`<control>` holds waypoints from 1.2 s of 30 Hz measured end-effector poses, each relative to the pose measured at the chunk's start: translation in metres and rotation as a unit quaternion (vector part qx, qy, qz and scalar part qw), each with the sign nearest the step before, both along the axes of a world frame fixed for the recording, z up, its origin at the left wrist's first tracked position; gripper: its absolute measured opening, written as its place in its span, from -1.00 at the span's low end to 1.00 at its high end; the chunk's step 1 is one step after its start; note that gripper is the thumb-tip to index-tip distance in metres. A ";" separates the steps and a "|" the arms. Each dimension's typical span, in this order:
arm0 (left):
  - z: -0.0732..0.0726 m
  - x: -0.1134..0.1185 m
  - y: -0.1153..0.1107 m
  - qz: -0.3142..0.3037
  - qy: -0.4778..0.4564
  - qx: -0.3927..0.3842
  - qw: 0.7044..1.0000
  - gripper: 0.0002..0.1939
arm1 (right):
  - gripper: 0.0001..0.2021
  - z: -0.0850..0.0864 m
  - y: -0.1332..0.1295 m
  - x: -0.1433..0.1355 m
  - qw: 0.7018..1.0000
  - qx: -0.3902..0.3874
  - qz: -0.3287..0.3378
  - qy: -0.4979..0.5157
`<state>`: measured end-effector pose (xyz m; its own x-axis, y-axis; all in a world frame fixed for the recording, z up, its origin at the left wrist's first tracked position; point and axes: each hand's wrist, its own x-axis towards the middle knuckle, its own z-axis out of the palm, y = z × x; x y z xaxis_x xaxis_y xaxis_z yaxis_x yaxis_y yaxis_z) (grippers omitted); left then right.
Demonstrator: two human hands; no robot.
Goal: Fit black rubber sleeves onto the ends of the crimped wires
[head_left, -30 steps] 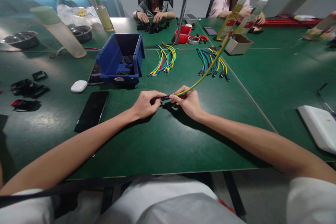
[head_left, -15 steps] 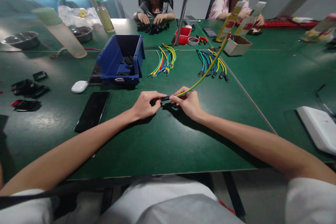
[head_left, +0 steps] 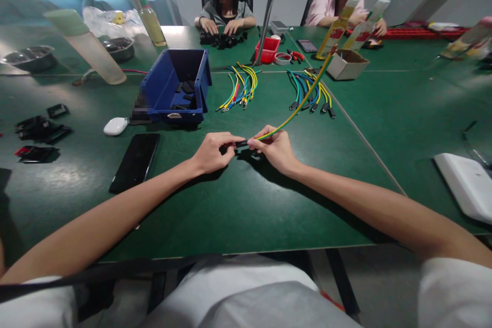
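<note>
Yellow-green cable [head_left: 308,96] — right hand [head_left: 279,151] pinching it, left hand [head_left: 215,152] pinching its black sleeve [head_left: 242,143], forearms [head_left: 161,189] angled inward.

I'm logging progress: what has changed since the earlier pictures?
Beyond a slight camera shift, nothing visibly moved, was grasped or released. The left hand and right hand still hold the black piece and wire; the blue bin and black phone stayed put.

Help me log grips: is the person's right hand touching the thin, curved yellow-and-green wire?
Touching. The head view shows the right hand pinching the yellow-and-green wire beside its slim black sleeve, thumb in front, fingers behind.
</note>
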<state>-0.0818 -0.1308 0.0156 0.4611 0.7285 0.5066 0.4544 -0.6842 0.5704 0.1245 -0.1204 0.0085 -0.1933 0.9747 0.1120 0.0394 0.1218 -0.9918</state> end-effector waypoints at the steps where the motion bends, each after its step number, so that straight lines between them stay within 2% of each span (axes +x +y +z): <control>1: 0.000 0.000 0.000 -0.001 0.001 -0.001 1.000 -0.62 | -0.66 0.000 0.000 0.000 1.000 -0.001 0.000 0.000; 19: -0.002 -0.001 0.001 -0.005 0.018 -0.011 1.000 -0.63 | -0.66 -0.002 0.003 -0.001 1.000 -0.008 0.004 0.004; 28: 0.000 0.000 0.000 -0.001 0.034 -0.028 0.999 -0.62 | -0.67 -0.005 0.006 -0.001 0.999 -0.009 0.006 -0.033; 36: -0.001 0.002 0.000 -0.017 0.049 -0.033 0.998 -0.58 | -0.46 -0.010 0.005 -0.004 1.000 0.002 -0.016 0.010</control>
<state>-0.0795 -0.1311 0.0143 0.5307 0.7424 0.4089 0.4884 -0.6622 0.5683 0.1200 -0.1152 -0.0012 -0.1590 0.9801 0.1187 0.0233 0.1239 -0.9920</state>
